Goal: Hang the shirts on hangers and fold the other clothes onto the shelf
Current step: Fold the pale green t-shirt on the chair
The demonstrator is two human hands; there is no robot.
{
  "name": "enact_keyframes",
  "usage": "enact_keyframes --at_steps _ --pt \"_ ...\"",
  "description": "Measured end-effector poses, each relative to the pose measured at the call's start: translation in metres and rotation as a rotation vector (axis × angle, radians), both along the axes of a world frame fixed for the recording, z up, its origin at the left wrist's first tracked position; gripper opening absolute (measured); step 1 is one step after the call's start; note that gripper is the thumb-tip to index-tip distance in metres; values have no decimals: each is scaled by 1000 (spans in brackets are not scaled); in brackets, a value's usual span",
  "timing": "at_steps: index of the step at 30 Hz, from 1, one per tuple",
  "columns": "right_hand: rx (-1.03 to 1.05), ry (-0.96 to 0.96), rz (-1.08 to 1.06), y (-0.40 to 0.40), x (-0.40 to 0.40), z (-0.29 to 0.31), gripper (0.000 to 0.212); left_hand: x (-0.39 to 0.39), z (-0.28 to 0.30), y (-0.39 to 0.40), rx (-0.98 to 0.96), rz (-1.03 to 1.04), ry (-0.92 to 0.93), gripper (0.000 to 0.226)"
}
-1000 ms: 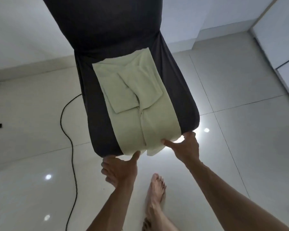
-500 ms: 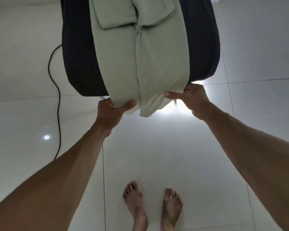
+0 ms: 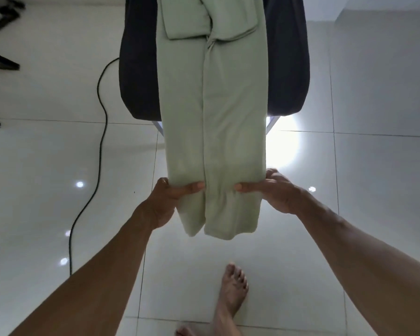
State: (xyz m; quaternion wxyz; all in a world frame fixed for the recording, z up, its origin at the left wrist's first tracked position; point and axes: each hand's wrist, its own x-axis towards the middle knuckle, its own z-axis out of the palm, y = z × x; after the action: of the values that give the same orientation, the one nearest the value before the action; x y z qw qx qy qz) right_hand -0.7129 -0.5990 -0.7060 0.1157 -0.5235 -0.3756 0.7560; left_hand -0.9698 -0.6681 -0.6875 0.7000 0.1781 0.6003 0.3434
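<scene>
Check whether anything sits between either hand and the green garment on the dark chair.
Nothing visible does. The left hand and right hand both already grip the green garment's near end, thumbs on top, where it overhangs the dark chair.

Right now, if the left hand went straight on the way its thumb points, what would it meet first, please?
Probably the right hand's thumb: the left hand pinches the folded green garment, thumb pointing across the cloth toward it. Depth is unclear.

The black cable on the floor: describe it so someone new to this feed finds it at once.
Start at the dark padded chair seat draped with the pale green folded garment. From the seat's left edge, a thin black cable snakes down across the glossy white floor tiles. It is the only long curving line there; the grout lines run straight.
</scene>
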Motion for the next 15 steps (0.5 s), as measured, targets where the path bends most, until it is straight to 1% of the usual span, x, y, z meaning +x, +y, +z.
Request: enact_keyframes --at_steps 2,5,8,11,12,14,15 --pt "-55 41 -27 -18 3 6 61 6 7 -14 26 -8 -28 62" --pt "-73 48 -55 -47 12 23 56 14 24 -33 72 -62 51 47" --pt "-114 69 -111 -69 17 41 53 19 41 -45 15 -47 87 51" --pt "-156 63 -223 -86 14 61 42 21 62 -55 -70 -17 102 67" --pt "-155 54 -257 -92 12 70 36 21 71 -60 -84 -18 105 69" --pt "-137 25 -301 -100 7 83 31 22 88 -66 -98 -24 102 60" --pt "-119 3 -323 -103 6 89 32 24 96 -68 -109 -21 108 53"
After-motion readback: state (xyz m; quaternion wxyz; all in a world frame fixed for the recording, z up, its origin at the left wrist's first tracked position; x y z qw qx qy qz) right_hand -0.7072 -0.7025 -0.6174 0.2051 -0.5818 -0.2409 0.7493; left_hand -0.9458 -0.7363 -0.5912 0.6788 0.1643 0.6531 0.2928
